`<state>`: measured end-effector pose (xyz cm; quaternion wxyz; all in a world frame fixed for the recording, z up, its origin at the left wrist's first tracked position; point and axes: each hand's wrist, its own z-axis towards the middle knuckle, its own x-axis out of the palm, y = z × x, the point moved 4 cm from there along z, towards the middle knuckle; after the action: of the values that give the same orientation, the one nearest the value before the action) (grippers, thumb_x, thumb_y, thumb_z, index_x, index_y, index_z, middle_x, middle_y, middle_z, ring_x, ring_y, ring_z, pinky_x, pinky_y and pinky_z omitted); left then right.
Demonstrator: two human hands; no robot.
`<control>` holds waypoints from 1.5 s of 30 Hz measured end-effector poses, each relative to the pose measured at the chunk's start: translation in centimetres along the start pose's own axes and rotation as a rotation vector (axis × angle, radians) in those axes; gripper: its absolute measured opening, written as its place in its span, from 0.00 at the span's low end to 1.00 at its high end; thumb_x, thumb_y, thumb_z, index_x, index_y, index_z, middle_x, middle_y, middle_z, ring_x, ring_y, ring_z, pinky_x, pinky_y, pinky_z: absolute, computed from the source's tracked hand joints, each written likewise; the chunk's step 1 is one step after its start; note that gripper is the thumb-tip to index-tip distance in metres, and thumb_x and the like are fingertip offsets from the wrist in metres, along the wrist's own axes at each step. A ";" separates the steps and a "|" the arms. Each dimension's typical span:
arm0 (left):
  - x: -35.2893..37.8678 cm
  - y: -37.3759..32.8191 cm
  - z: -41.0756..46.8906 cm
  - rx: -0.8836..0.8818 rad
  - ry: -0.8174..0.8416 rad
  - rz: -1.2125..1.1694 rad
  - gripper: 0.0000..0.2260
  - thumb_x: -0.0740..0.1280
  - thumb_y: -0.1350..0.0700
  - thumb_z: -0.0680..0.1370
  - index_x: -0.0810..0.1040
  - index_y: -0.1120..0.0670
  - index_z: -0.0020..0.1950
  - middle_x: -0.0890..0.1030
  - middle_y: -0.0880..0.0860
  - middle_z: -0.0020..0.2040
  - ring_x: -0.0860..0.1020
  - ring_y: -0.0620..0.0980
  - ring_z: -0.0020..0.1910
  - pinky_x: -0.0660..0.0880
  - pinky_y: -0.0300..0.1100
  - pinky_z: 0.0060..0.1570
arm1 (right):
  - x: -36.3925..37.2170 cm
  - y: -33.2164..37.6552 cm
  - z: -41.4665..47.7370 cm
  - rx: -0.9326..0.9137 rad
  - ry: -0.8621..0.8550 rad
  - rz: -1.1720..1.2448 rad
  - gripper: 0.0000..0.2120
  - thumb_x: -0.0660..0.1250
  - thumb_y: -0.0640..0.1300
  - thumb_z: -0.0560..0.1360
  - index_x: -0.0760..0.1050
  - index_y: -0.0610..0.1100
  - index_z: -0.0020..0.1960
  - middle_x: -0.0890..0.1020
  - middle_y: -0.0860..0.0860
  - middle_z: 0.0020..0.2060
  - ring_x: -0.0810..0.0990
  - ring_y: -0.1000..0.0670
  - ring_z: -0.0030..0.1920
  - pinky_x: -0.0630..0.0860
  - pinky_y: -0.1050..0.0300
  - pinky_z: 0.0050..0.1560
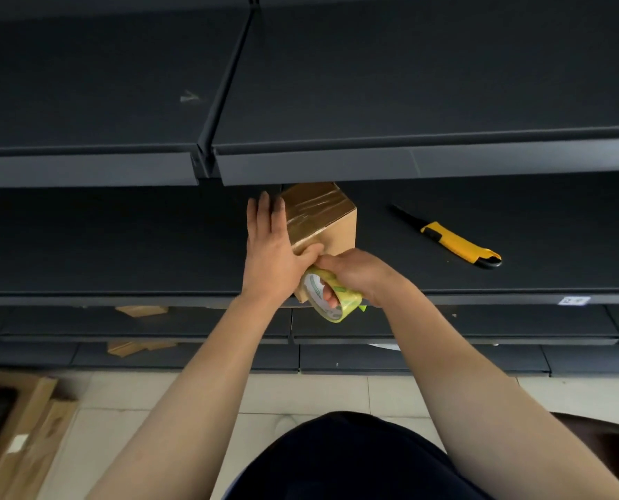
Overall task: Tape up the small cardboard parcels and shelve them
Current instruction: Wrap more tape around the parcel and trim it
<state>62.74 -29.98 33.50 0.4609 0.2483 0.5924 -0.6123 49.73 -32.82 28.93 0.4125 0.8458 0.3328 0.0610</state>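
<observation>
**Cardboard box mid-taping, both hands on it**

Cardboard first: I have the left hand [270, 247] flat against the box's [322, 218] left side, fingers straight and pressing, thumb hooked over the near top edge. The right hand [354, 274] is clamped on the tape [331, 301], a finger through the core, thumb meeting the left thumb at that same edge. So the hands are together, one bracing, one feeding.

The box sits on the middle shelf [120, 247], its near end at the front lip and its far end tucked under the upper shelf [409, 164]. I judge its long axis to run away from me toward the shelf back, skewed a little to the right, with a vertical corner facing right.

Handling, as I judge it: light and stiff, but the walls would dent under a hard squeeze. The top is glossy with tape strips and likely slick, so I would take hold across the bare side walls, palms opposed, not on the taped face. Its weight I cannot read from here.

Further out, a yellow knife [452, 240] lies well apart to the right on the same shelf, its blade end pointing back-left. Cardboard scraps [142, 311] show on the lower shelves, above a tiled floor [300, 391].
</observation>
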 end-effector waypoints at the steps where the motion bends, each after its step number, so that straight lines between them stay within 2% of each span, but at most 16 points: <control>1: 0.1 0.2 -0.4 -0.020 -0.032 -0.060 0.42 0.72 0.44 0.71 0.55 0.58 0.76 0.53 0.59 0.77 0.45 0.55 0.77 0.51 0.52 0.74 | 0.3 0.0 0.1 0.002 0.003 0.052 0.22 0.61 0.56 0.78 0.78 0.36 0.44 0.81 0.45 0.29 0.79 0.48 0.28 0.78 0.54 0.41; 4: 0.0 1.1 -1.9 -0.181 -0.209 -0.252 0.42 0.76 0.44 0.65 0.60 0.56 0.71 0.60 0.58 0.72 0.56 0.55 0.72 0.58 0.48 0.68 | 0.7 0.1 0.2 0.016 0.000 0.121 0.20 0.63 0.54 0.78 0.77 0.36 0.46 0.81 0.43 0.31 0.79 0.46 0.30 0.79 0.49 0.45; 6: 0.0 1.9 -3.5 -0.314 -0.341 -0.352 0.32 0.77 0.46 0.65 0.66 0.57 0.61 0.67 0.56 0.61 0.67 0.51 0.61 0.67 0.41 0.59 | 0.6 0.3 0.2 0.026 -0.015 0.165 0.20 0.63 0.54 0.78 0.77 0.36 0.48 0.81 0.43 0.32 0.79 0.47 0.30 0.79 0.49 0.42; 9: 1.9 2.3 -5.1 -0.549 -0.172 -0.556 0.17 0.72 0.44 0.71 0.71 0.55 0.46 0.76 0.52 0.47 0.77 0.49 0.45 0.73 0.33 0.41 | 0.8 0.6 0.1 0.021 -0.038 0.196 0.17 0.61 0.53 0.79 0.76 0.38 0.48 0.83 0.44 0.33 0.82 0.47 0.32 0.81 0.52 0.39; 12: 4.2 1.9 -5.7 -0.841 0.077 -0.883 0.15 0.69 0.44 0.74 0.75 0.55 0.49 0.82 0.55 0.48 0.82 0.51 0.47 0.79 0.46 0.50 | 0.9 0.8 0.2 -0.019 -0.074 0.070 0.17 0.57 0.54 0.80 0.75 0.42 0.47 0.83 0.42 0.44 0.83 0.44 0.45 0.80 0.46 0.52; 15: 4.4 1.3 -5.1 -0.961 0.095 -1.109 0.13 0.70 0.49 0.74 0.76 0.58 0.51 0.82 0.58 0.51 0.82 0.56 0.50 0.77 0.53 0.56 | 0.5 1.3 0.1 -0.076 -0.101 -0.088 0.20 0.56 0.56 0.80 0.76 0.40 0.50 0.82 0.43 0.47 0.82 0.44 0.48 0.79 0.47 0.53; 16: 4.4 1.2 -4.9 -0.977 0.075 -1.140 0.12 0.71 0.52 0.74 0.76 0.59 0.49 0.82 0.59 0.51 0.82 0.57 0.50 0.77 0.53 0.55 | 0.1 1.6 -0.1 -0.118 -0.153 -0.175 0.21 0.57 0.57 0.80 0.77 0.39 0.48 0.82 0.44 0.44 0.81 0.45 0.45 0.79 0.51 0.46; 18: 4.2 0.9 -4.5 -0.990 0.037 -1.157 0.09 0.71 0.56 0.75 0.76 0.60 0.47 0.81 0.61 0.48 0.81 0.59 0.47 0.78 0.52 0.51 | -0.9 2.7 -0.7 -0.243 -0.361 -0.384 0.20 0.62 0.57 0.77 0.73 0.42 0.36 0.76 0.48 0.32 0.77 0.48 0.33 0.69 0.59 0.30; 20: 4.2 0.6 -4.2 -1.012 0.007 -1.178 0.11 0.71 0.57 0.75 0.76 0.62 0.52 0.81 0.62 0.51 0.81 0.60 0.50 0.79 0.55 0.53 | -1.3 3.7 -1.6 -0.380 -0.570 -0.498 0.22 0.66 0.56 0.74 0.65 0.44 0.29 0.69 0.51 0.26 0.68 0.51 0.26 0.63 0.61 0.28; 22: 4.2 0.6 -4.1 -1.030 -0.013 -1.203 0.13 0.70 0.59 0.75 0.75 0.63 0.56 0.81 0.63 0.53 0.81 0.60 0.51 0.78 0.58 0.53 | -1.3 4.7 -2.2 -0.518 -0.694 -0.522 0.18 0.70 0.53 0.72 0.67 0.43 0.35 0.72 0.51 0.29 0.70 0.49 0.29 0.66 0.59 0.32; 24: 4.2 0.7 -4.0 -1.034 -0.037 -1.210 0.09 0.70 0.60 0.75 0.76 0.61 0.52 0.81 0.62 0.52 0.82 0.59 0.49 0.79 0.57 0.52 | -0.9 5.4 -2.5 -0.628 -0.702 -0.526 0.15 0.73 0.50 0.70 0.70 0.43 0.47 0.75 0.50 0.37 0.73 0.48 0.34 0.69 0.56 0.36; 26: 4.2 0.8 -3.9 -1.017 -0.057 -1.205 0.06 0.70 0.60 0.75 0.76 0.59 0.50 0.82 0.61 0.50 0.83 0.57 0.46 0.80 0.54 0.49 | -0.4 5.4 -2.1 -0.656 -0.671 -0.581 0.19 0.72 0.48 0.72 0.71 0.46 0.60 0.79 0.49 0.43 0.78 0.46 0.39 0.74 0.55 0.39; 28: 4.1 0.8 -3.8 -0.982 -0.091 -1.197 0.05 0.70 0.60 0.76 0.75 0.59 0.49 0.82 0.60 0.49 0.83 0.56 0.44 0.81 0.50 0.44 | -0.4 5.2 -1.7 -0.677 -0.693 -0.600 0.19 0.69 0.46 0.75 0.70 0.48 0.65 0.82 0.47 0.43 0.81 0.44 0.41 0.73 0.55 0.40; 35: 4.1 0.4 -3.4 -0.914 -0.094 -1.115 0.19 0.76 0.59 0.69 0.72 0.59 0.55 0.81 0.59 0.49 0.82 0.55 0.45 0.81 0.49 0.42 | -0.4 4.9 -0.6 -0.744 -0.746 -0.540 0.16 0.69 0.45 0.75 0.73 0.46 0.61 0.83 0.47 0.39 0.82 0.42 0.39 0.75 0.51 0.40; 42: 3.9 1.6 -3.0 -0.858 -0.092 -0.911 0.13 0.74 0.57 0.69 0.75 0.54 0.51 0.82 0.56 0.48 0.81 0.54 0.43 0.78 0.45 0.40 | -0.8 5.3 -0.8 -0.828 -0.711 -0.528 0.14 0.67 0.44 0.76 0.75 0.44 0.61 0.84 0.45 0.40 0.82 0.42 0.39 0.78 0.48 0.40; 45: 4.0 1.3 -3.0 -0.839 -0.158 -0.921 0.09 0.73 0.58 0.70 0.78 0.53 0.48 0.81 0.51 0.42 0.79 0.47 0.37 0.74 0.34 0.30 | -2.2 4.0 -2.3 -0.999 -0.782 -0.392 0.11 0.67 0.41 0.77 0.79 0.39 0.57 0.84 0.45 0.39 0.81 0.43 0.34 0.78 0.51 0.36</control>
<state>61.36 -28.07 28.98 0.2505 -0.2805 0.7925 -0.4801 49.17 -34.44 33.74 0.8488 0.4366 0.2382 -0.1797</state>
